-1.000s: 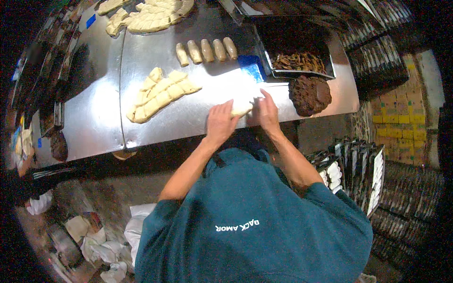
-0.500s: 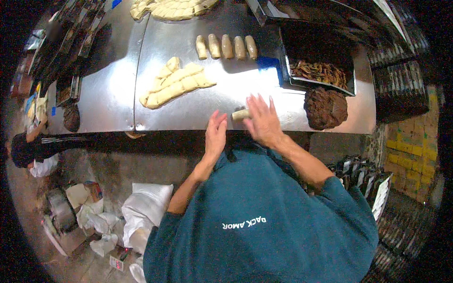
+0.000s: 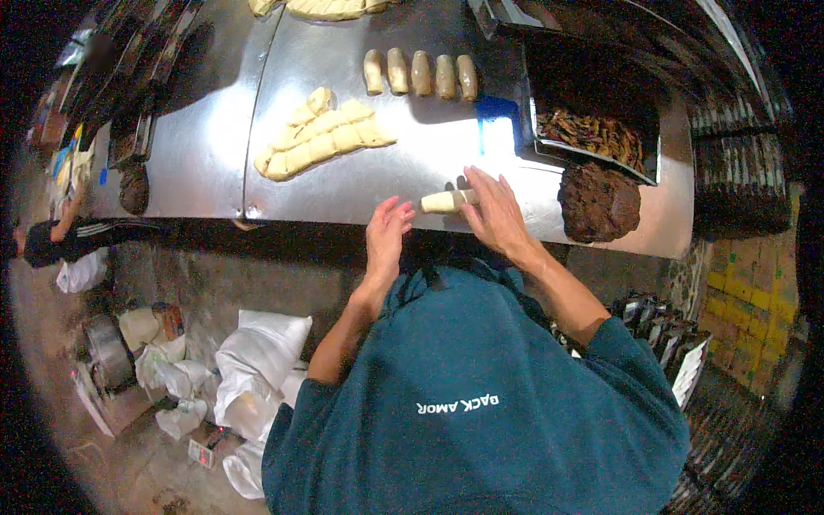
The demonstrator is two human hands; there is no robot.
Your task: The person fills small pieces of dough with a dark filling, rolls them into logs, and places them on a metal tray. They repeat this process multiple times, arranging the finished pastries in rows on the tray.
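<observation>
The right hand, fingers outstretched, covers the right end of a dough roll near the metal table's near edge. The left hand — loosely spread — hovers left of it; 5 shaped rolls (side by side) lie farther away.

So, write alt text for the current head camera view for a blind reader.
A person's right hand partly covers a pale dough roll on a metal table, the open left hand beside its free end. Beyond lie five rolls in a row and cut dough; at right, a dark brown mass.
</observation>
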